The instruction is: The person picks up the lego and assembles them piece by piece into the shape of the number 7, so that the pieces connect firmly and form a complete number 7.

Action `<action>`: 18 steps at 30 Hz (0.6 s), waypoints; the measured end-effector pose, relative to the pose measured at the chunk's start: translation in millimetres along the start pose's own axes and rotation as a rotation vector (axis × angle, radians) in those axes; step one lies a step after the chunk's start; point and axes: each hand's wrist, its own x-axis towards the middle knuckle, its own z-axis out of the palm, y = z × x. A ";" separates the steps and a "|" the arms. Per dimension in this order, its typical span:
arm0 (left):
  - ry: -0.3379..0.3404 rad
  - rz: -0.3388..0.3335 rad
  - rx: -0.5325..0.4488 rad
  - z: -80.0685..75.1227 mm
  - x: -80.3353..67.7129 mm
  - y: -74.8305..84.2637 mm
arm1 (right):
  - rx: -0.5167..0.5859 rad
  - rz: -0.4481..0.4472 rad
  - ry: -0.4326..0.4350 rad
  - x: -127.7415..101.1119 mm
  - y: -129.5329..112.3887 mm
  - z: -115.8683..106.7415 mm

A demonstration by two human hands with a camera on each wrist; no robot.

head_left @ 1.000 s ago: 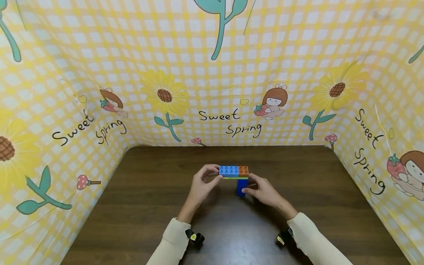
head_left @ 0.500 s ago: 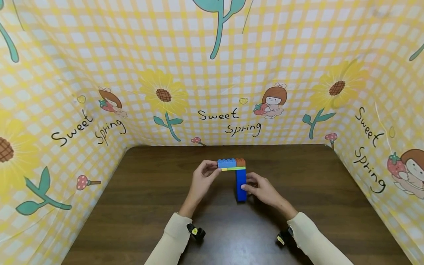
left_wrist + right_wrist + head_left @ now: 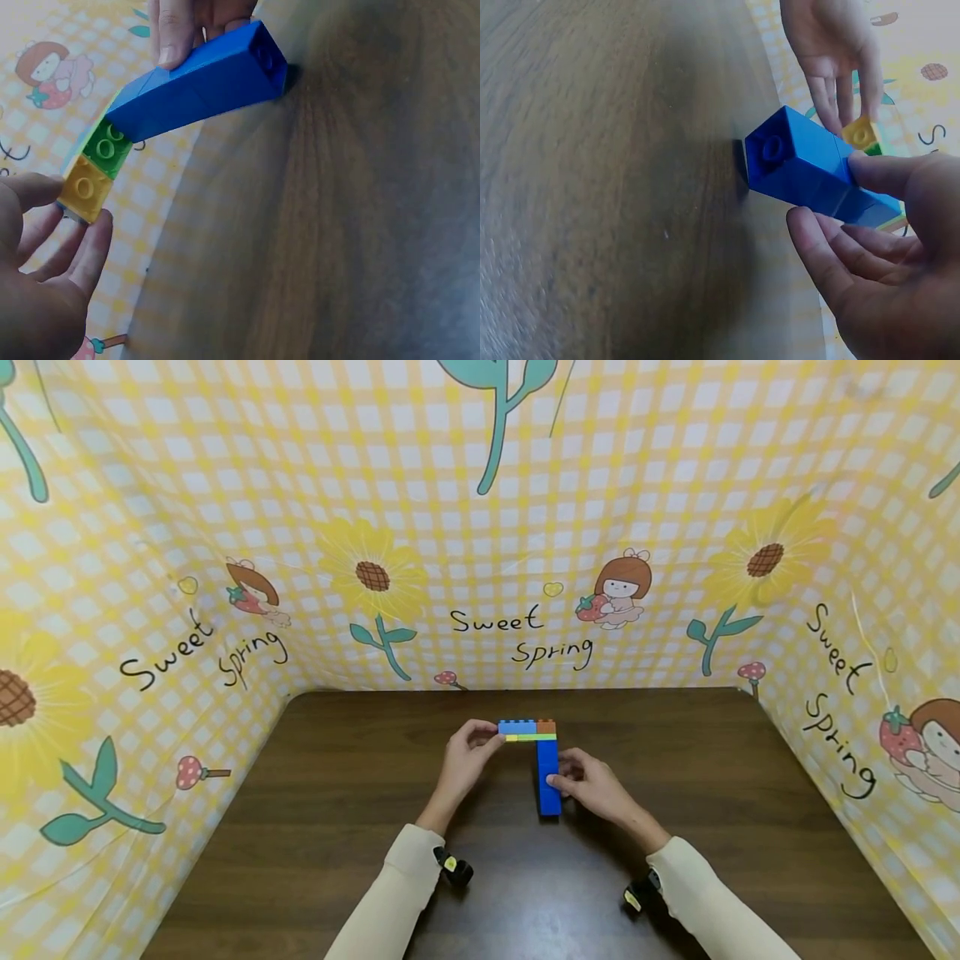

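Observation:
An L-shaped build of toy building bricks is held between both hands. Its upright is a dark blue brick column [image 3: 550, 777], whose hollow underside shows in both wrist views. Along the top run a light blue brick [image 3: 517, 727] and an orange brick [image 3: 546, 727]. Beneath these lie a yellow brick [image 3: 85, 187] and a green brick [image 3: 107, 148]. My left hand [image 3: 468, 756] pinches the free left end of the top layers, thumb at the yellow brick. My right hand [image 3: 596, 785] grips the blue column around its middle, thumb on the near face.
The brown wooden table [image 3: 337, 777] lies under the hands. A yellow checked cloth [image 3: 480, 552] with printed flowers and words rises behind it and on both sides. Each wrist carries a small black camera, the left camera [image 3: 453, 866] and the right camera [image 3: 641, 893].
The brick build has tilted back, so its studded top turns away and more of the blue column's length shows. The left hand has risen slightly; both hands keep their hold.

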 end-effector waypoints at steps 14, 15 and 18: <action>-0.016 -0.104 0.221 5.8 16.5 -18.2 | -0.033 0.036 0.020 5.2 0.9 6.8; -0.021 -0.113 0.224 6.5 18.0 -19.3 | -0.035 0.044 0.022 6.1 1.3 7.3; -0.033 -0.149 0.212 8.3 21.6 -20.5 | -0.049 0.058 0.022 7.8 1.7 8.7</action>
